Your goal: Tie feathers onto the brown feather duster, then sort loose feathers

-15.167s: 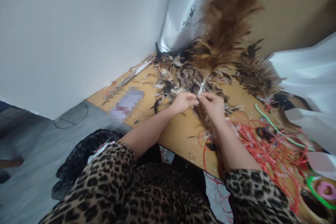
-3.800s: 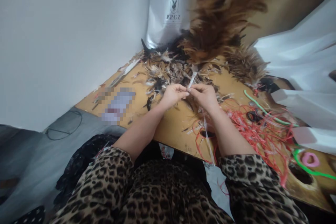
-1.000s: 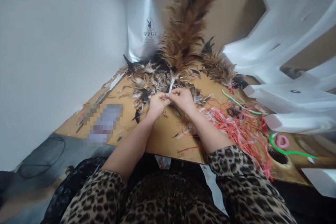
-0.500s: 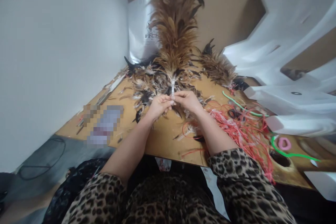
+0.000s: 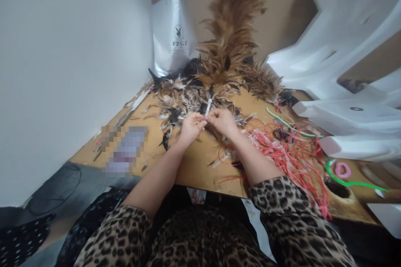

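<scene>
A tall brown feather duster stands up from a white-wrapped stem above the wooden table. My left hand and my right hand meet at the base of that stem, both with fingers pinched closed on it. Loose brown, black and white feathers lie piled just behind my hands.
A tangle of red plastic strings covers the table to the right, with a green cord and a pink ring. A white bag leans at the back corner. White sheets lie on the right, a white wall on the left.
The duster's feathered top has swung from upright toward the right and away. My hands stay pinched together at the stem, almost in the same place.
</scene>
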A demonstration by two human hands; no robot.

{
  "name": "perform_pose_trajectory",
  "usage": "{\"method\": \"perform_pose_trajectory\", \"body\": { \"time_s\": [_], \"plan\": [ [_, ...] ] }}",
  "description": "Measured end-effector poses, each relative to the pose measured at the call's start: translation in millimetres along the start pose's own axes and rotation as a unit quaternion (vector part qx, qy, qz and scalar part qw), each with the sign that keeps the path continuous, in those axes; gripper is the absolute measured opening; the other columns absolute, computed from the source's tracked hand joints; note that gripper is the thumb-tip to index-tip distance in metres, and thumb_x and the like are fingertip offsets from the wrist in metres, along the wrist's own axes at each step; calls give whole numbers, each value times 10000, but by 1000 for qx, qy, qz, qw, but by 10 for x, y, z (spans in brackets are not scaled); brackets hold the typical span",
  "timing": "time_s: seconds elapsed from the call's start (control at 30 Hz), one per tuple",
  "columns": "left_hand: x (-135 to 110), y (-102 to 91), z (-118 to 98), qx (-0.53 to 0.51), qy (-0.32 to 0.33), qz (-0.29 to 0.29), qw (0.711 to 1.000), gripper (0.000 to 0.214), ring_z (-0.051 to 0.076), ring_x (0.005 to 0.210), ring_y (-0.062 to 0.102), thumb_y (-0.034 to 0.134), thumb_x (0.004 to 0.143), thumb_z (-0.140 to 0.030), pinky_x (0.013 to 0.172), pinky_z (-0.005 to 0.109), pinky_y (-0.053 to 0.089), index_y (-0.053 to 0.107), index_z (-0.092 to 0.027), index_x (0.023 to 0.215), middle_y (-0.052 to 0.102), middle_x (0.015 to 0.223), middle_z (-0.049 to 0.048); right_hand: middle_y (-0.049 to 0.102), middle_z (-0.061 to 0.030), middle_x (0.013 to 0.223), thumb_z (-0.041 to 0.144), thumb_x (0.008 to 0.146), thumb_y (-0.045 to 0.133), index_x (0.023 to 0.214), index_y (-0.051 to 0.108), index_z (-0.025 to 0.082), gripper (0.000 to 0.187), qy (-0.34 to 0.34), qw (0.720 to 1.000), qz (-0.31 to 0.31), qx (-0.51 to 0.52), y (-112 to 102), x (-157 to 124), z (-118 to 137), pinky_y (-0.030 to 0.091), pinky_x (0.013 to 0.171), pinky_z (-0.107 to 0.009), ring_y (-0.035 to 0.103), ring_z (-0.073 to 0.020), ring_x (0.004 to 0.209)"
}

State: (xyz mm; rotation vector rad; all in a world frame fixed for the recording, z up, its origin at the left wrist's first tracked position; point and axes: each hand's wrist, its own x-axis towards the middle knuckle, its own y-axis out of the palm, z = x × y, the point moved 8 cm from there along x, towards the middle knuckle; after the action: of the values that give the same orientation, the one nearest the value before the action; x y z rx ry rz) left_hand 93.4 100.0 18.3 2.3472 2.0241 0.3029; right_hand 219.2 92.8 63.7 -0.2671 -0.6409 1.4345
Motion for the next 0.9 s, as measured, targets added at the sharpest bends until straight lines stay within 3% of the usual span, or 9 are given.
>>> {"method": "perform_pose_trajectory", "body": {
  "time_s": [0.13,0.37,0.53,0.63,0.77,0.9],
  "plan": [
    [-2,10,21,-6,-31,17,999,333,61,397,507,724,578,-259,373,172,352,556,-137,839,596,602,-30,638,-18,596,311,679,615,659,691,124,202,-23,1000,12,15,22,5,-14,359,528,-209,504,-102,546],
    [33,-83,43,-31,-22,-44,998,306,57,414,513,717,599,-264,403,171,372,614,-110,843,615,591,-5,632,-14,566,285,676,606,631,683,137,172,5,999,18,26,0,20,-38,367,523,-224,498,-106,518],
    [18,-126,51,-27,-3,-84,996,304,57,407,503,714,611,-282,409,180,374,617,-108,841,598,568,-16,660,-26,636,335,666,638,708,684,138,207,27,982,55,181,128,-22,5,428,570,-244,540,-116,548],
    [-2,-89,48,-16,6,-80,997,288,55,409,503,700,631,-296,415,176,376,625,-109,837,595,557,-16,667,-31,680,332,648,659,703,688,148,194,15,972,31,231,139,-5,24,460,621,-263,569,-128,597],
    [-29,-18,75,-7,-5,-58,998,261,59,399,499,695,623,-276,402,170,367,619,-112,811,582,517,-24,668,-30,740,281,614,675,636,692,165,119,-21,976,-38,212,52,37,39,460,675,-254,582,-136,699],
    [-61,52,74,10,-14,-32,999,225,70,378,491,677,642,-290,380,172,350,603,-118,767,550,455,-33,664,-23,679,323,601,690,675,703,149,190,40,967,-4,250,135,44,-59,446,602,-250,551,-118,597]
  ]
}}
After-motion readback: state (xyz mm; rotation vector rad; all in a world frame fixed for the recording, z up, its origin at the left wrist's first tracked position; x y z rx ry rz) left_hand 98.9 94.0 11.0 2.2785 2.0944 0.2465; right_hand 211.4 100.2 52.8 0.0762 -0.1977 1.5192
